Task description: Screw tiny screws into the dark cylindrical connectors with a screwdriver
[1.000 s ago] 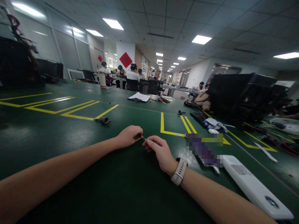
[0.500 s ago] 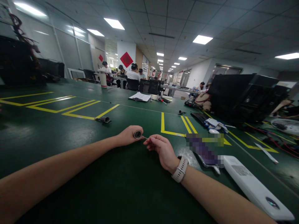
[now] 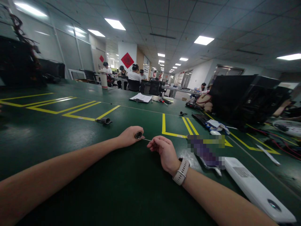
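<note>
Left hand gripped a dark, round-mouthed hollow part, a thin straight rod spanned from it to the right hand, fingertips pinched at its end, smooth green desk below both.

Can't read any wording, brand or number. Can see dark marking on red diamond sign on white pillar, too small to decipher. Can't make out anything on smaller red diamond further left, on white paper lying on counter, or on grey patch of white device at right.
</note>
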`<state>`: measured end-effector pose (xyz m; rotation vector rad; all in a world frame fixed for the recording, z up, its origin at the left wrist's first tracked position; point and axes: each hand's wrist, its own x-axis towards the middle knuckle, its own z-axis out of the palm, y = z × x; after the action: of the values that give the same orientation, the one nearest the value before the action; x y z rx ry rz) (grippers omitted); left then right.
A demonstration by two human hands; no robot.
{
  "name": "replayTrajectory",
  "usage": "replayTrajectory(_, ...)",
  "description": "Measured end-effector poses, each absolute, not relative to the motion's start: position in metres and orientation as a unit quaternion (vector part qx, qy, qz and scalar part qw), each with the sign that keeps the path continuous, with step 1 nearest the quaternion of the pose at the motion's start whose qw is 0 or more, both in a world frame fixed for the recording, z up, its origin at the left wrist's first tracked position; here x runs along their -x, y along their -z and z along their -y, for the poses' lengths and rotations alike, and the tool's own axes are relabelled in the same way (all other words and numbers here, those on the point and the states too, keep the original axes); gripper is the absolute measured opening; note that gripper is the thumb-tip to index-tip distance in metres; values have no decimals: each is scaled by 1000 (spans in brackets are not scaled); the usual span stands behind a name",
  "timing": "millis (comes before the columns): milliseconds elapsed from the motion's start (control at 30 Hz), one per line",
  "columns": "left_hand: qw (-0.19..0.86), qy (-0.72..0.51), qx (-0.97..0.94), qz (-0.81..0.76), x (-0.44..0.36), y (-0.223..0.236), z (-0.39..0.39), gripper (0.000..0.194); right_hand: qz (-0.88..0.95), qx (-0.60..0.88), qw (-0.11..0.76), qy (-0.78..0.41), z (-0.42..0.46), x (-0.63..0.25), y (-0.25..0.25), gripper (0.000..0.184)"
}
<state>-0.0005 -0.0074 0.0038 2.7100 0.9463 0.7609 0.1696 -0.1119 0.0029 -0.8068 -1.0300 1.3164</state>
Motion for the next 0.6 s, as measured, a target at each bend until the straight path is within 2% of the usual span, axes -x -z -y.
replayTrajectory(333, 83, -253, -904, -334, 0, -4, 7, 18, 485, 421, 587, -493, 113, -168, -3, 18)
replayTrajectory(600, 85, -267, -899, -336, 0, -4, 6, 20, 493, 411, 616, -456, 113, -170, -3, 19)
